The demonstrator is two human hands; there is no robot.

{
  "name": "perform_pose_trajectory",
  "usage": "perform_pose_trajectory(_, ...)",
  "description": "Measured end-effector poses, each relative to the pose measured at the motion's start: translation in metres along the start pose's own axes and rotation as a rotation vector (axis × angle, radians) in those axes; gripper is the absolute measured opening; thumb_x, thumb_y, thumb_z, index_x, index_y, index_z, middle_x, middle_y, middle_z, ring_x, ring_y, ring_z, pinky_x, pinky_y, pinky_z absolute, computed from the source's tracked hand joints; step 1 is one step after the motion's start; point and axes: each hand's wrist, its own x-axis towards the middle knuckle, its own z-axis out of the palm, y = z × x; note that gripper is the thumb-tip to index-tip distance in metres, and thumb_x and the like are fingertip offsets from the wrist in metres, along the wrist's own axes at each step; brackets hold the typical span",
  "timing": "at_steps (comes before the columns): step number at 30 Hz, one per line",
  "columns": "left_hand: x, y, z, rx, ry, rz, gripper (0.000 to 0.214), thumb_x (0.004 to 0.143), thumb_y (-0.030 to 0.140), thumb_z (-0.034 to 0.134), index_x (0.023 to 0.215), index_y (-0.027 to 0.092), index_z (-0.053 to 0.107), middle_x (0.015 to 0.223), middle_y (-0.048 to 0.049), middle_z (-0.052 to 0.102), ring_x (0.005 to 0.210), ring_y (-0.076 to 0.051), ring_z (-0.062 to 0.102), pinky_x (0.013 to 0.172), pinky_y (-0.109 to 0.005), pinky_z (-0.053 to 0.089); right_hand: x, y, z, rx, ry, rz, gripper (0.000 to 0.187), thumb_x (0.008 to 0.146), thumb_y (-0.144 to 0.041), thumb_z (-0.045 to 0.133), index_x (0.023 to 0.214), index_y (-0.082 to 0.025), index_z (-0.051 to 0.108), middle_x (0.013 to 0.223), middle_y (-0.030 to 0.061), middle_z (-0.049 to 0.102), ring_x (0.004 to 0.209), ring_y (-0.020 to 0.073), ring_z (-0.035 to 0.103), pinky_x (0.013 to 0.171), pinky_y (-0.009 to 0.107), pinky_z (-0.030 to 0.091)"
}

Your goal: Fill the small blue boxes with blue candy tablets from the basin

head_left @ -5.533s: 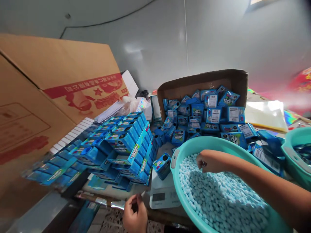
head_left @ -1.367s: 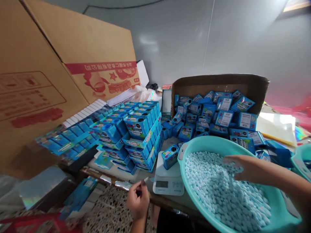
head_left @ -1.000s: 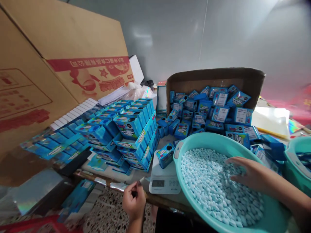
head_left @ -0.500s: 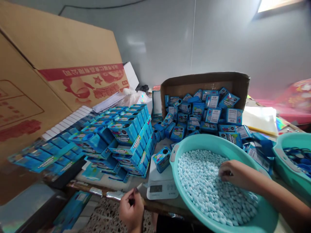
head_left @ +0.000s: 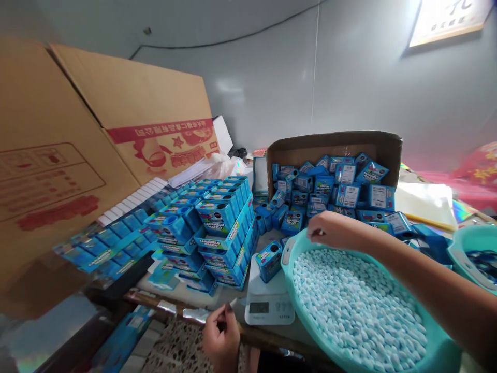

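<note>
Right hand (head_left: pixel 330 228) up out of the candies (head_left: pixel 361 305), fingers drawn together
Its fingers curl down over the tub's (head_left: pixel 298 310) upper-left rim, contents unclear, the arm (head_left: pixel 411 269) slanting in from lower right; half a second ago it was down among the candies, so gathering looks paused; the small box (head_left: pixel 269 261) stands on the scale (head_left: pixel 275 305) near centre, left of the tub; the left hand (head_left: pixel 222 334), lower centre, is curled, a pale speck (head_left: pixel 233 301) at its fingertips

1. We mark pale-blue candies (head_left: pixel 361 311): small, loose, filling much of the basin (head_left: pixel 301 246).
2. Basin: turquoise, oval in our view, just beside the scale (head_left: pixel 271 311).
3. Scale: white, flat on counter (head_left: pixel 223 298); digits unclear to us.
4. Box (head_left: pixel 269 261): blue, printed, resting on scale.
</note>
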Motion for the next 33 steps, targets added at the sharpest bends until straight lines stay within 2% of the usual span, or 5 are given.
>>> perform_pose_trajectory(4, 0.001, 0.003, -0.003, 0.065, 0.004, -0.008, 0.037, 0.074, 0.056, 0.064, 0.075, 0.020, 0.068, 0.059, -0.0033, 0.066, 0.053, -0.019, 0.062, 0.052, -0.030, 0.049, 0.053, -0.030, -0.002, 0.016, -0.041, -0.141, 0.018, 0.078, -0.008, 0.057, 0.077, -0.011, 0.074, 0.074, 0.0002, 0.067, 0.067, 0.0096, 0.051, 0.065, 0.021, 0.034)
perform_pose_trajectory(10, 0.001, 0.006, -0.004, 0.072, -0.036, 0.004, 0.036, 0.073, 0.055, 0.061, 0.074, 0.020, 0.067, 0.058, -0.0038, 0.067, 0.053, -0.020, 0.064, 0.054, -0.032, 0.051, 0.092, -0.037, 0.036, -0.011, -0.067, -0.254, 0.017, 0.074, -0.007, 0.057, 0.068, -0.015, 0.071, 0.068, 0.0010, 0.064, 0.063, 0.0123, 0.048, 0.062, 0.025, 0.033)
perform_pose_trajectory(16, 0.000, 0.004, -0.002, 0.063, -0.044, -0.038, 0.036, 0.072, 0.056, 0.061, 0.073, 0.020, 0.064, 0.052, -0.0004, 0.063, 0.049, -0.019, 0.060, 0.052, -0.032, 0.049, 0.093, -0.026, 0.056, -0.067, -0.058, -0.296, 0.018, 0.078, -0.008, 0.055, 0.072, -0.016, 0.069, 0.078, 0.0047, 0.066, 0.074, 0.0173, 0.053, 0.069, 0.029, 0.037)
perform_pose_trajectory(25, -0.002, 0.001, 0.000, 0.026, -0.032, -0.090, 0.036, 0.071, 0.057, 0.061, 0.071, 0.021, 0.063, 0.051, 0.0011, 0.059, 0.049, -0.017, 0.058, 0.053, -0.031, 0.048, 0.085, -0.027, 0.054, -0.054, -0.117, -0.355, 0.019, 0.080, -0.005, 0.054, 0.074, -0.015, 0.069, 0.082, 0.0047, 0.069, 0.079, 0.0169, 0.056, 0.072, 0.028, 0.038)
perform_pose_trajectory(33, 0.000, -0.002, -0.001, 0.019, -0.039, -0.102, 0.036, 0.068, 0.056, 0.062, 0.072, 0.020, 0.064, 0.052, 0.0011, 0.060, 0.050, -0.018, 0.057, 0.054, -0.032, 0.047, 0.089, -0.020, 0.064, -0.012, -0.077, -0.240, 0.013, 0.075, -0.008, 0.062, 0.075, -0.017, 0.072, 0.077, 0.0015, 0.071, 0.072, 0.0146, 0.056, 0.065, 0.027, 0.035)
